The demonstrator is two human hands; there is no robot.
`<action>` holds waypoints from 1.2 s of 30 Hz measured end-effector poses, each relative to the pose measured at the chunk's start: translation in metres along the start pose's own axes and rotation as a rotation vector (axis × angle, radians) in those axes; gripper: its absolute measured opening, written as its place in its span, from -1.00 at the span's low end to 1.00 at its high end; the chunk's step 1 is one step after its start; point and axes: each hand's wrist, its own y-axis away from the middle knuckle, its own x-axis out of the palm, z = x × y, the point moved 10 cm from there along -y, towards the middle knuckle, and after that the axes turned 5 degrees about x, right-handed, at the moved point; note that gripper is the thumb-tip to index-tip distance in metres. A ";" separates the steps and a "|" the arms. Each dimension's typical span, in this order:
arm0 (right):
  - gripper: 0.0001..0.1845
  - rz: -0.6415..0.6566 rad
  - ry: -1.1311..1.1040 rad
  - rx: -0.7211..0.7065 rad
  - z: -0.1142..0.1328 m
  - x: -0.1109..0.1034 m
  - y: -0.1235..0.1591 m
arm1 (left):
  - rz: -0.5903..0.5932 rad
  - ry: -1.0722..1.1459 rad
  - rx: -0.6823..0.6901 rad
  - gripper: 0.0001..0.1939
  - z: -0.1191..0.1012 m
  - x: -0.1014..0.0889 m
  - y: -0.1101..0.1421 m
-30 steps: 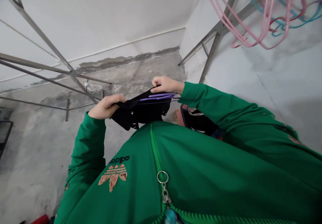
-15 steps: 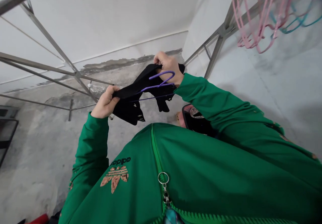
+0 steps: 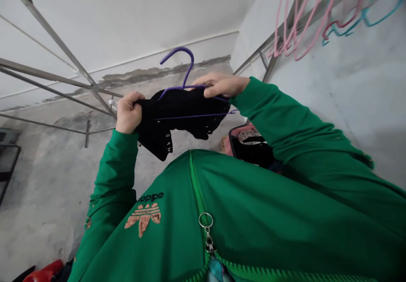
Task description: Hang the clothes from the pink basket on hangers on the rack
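Both my hands hold a black cloth garment up in front of my chest, over the concrete floor. It has small metal fasteners along its lower edge. My left hand grips its left end. My right hand closes over its top edge, at the shoulder of a purple plastic-coated wire hanger. The hanger's hook stands up above the cloth, and its lower bar crosses the front of the garment.
Grey metal rack bars cross the view at upper left. Pink and teal hangers hang at upper right. A pink and black bag lies beyond my right arm. A red object sits at the bottom left.
The hanger has turned and risen, and its hook now stands above the garment. The cloth is pulled wider across it, and my right hand has moved down onto the top edge.
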 end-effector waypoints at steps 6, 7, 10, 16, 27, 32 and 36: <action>-0.64 -0.019 0.151 -0.022 -0.007 0.023 0.000 | 0.146 -0.056 -0.006 -0.70 0.007 0.001 -0.006; -0.62 0.013 0.154 -0.035 -0.006 0.028 0.001 | 0.147 -0.104 0.035 -0.72 0.002 -0.004 -0.007; -0.54 0.093 0.221 -0.068 -0.001 0.038 0.003 | 0.058 -0.274 0.103 -0.74 -0.007 -0.025 -0.012; -0.48 0.073 0.580 -0.139 0.003 0.039 0.000 | -0.025 -0.153 -0.021 -0.76 0.020 -0.038 -0.020; -0.57 -0.006 0.435 -0.016 -0.011 0.015 -0.004 | 0.301 -0.093 -0.168 -0.81 0.026 -0.006 -0.012; -0.56 -0.005 0.418 -0.033 -0.006 0.018 -0.004 | 0.034 -0.418 -0.153 -0.84 0.042 -0.017 -0.011; -0.58 -0.130 0.448 -0.034 -0.008 0.013 -0.006 | 0.053 -0.420 -0.161 -0.82 0.043 -0.008 -0.004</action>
